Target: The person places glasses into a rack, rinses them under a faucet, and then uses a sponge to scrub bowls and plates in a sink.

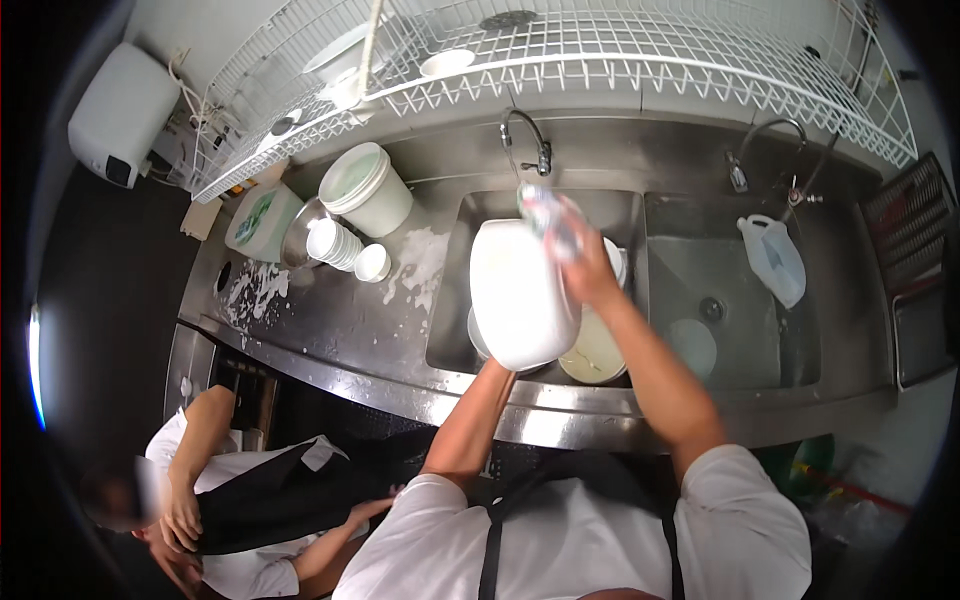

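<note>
A large white rectangular plastic tub [522, 300] is held tilted over the left sink basin. My left forearm runs up beneath its near end; my left hand is hidden behind the tub, apparently holding it up. At the tub's far right edge, my right hand [588, 268] is closed around a crumpled whitish thing with green and reddish patches [548, 222], smeared by motion, so its kind is unclear. Below the tub, a round container with pale contents [597, 350] sits in the basin, partly covered. Behind my hands rises a curved faucet [541, 150].
The right basin [700, 250] holds cloudy water and a translucent white jug [775, 262]. On the left counter stand a white bucket [375, 195], stacked white bowls [333, 245] and foam patches. A wire rack [600, 65] hangs above. Another person [270, 500] is close by on my left.
</note>
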The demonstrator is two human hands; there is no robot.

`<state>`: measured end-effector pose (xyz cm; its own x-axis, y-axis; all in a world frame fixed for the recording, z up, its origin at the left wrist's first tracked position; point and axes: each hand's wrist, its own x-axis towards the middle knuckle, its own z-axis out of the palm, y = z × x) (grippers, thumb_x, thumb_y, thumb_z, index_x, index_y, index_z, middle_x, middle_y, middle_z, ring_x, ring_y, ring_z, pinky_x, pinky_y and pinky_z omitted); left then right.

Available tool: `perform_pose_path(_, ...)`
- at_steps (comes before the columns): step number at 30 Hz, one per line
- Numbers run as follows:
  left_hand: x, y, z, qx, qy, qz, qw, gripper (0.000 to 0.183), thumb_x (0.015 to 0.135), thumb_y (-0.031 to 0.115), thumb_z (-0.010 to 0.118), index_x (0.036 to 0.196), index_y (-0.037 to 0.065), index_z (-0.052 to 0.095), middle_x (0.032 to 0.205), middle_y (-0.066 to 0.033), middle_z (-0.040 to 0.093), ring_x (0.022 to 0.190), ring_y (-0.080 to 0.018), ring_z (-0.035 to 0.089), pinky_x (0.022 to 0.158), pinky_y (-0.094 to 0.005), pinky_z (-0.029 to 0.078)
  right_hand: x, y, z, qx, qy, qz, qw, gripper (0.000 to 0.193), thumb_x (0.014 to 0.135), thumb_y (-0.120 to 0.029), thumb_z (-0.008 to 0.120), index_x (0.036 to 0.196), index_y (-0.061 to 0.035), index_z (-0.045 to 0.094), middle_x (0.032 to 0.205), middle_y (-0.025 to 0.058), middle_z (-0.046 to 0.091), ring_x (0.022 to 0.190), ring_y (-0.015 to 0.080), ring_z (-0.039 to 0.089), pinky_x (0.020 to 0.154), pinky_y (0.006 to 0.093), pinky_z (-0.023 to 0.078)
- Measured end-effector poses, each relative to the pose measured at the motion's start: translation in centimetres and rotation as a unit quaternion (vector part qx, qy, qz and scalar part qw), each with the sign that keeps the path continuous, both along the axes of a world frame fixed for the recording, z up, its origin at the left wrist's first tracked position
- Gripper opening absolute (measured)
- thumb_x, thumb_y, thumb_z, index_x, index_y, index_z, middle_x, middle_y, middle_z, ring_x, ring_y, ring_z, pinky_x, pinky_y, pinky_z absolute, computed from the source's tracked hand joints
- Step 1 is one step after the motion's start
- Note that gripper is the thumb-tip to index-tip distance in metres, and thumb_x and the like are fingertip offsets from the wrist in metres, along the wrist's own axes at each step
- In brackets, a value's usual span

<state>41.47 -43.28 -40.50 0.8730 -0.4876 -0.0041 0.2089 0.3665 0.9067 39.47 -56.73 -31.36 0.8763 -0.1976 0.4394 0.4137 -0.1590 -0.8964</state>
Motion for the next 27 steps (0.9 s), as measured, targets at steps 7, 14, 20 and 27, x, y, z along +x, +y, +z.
perform_pose_path(7, 1.3, 1.1, -2.1, -0.083, 0.034, -0.012, 0.996, 0.043, 0.092, 0.022, 0.053, 0.130, 0.004, 0.044, 0.116, -0.0094, 0.055, 0.099, -0.0185, 0.057, 0.088, -0.0326, 0.048, -5.3, 4.4, -2.8, -0.021, -0.157, -0.128, 0.979, 0.035, 0.081, -0.026, 0.063, 0.113, -0.0116, 0.064, 0.128, 0.0161, 0.050, 0.117, 0.0262, 0.049, 0.099, 0.0356, 0.038)
perform_pose_path(14, 0.2, 0.4, -0.9, 0.003, 0.003, -0.089, 0.996, 0.040, 0.090, 0.016, 0.056, 0.127, 0.004, 0.046, 0.116, -0.0100, 0.057, 0.104, -0.0174, 0.057, 0.087, -0.0318, 0.048, 0.1, -1.7, 6.6, -0.233, 0.055, 0.213, 0.947, 0.033, 0.077, -0.024, 0.069, 0.108, -0.0140, 0.068, 0.123, 0.0131, 0.055, 0.112, 0.0234, 0.053, 0.097, 0.0372, 0.041)
perform_pose_path(20, 0.9, -0.1, -1.1, 0.037, -0.176, 0.027, 0.983, 0.032, 0.091, 0.017, 0.057, 0.117, 0.000, 0.052, 0.100, -0.0090, 0.061, 0.090, -0.0221, 0.060, 0.082, -0.0348, 0.049, -2.2, 1.1, -6.1, 0.398, 0.031, 0.125, 0.908, 0.054, 0.082, -0.033, 0.065, 0.122, 0.0005, 0.053, 0.121, 0.0087, 0.056, 0.113, 0.0223, 0.052, 0.095, 0.0368, 0.042)
perform_pose_path(27, 1.7, 0.3, 4.4, 0.248, -0.276, 0.398, 0.839, 0.027, 0.084, 0.012, 0.064, 0.101, -0.003, 0.050, 0.087, -0.0171, 0.063, 0.081, -0.0283, 0.062, 0.075, -0.0366, 0.048, -2.8, -2.6, -1.8, -0.085, -0.024, -0.294, 0.952, 0.048, 0.071, 0.000, 0.060, 0.119, -0.0025, 0.055, 0.108, 0.0203, 0.061, 0.100, 0.0358, 0.060, 0.086, 0.0393, 0.047)
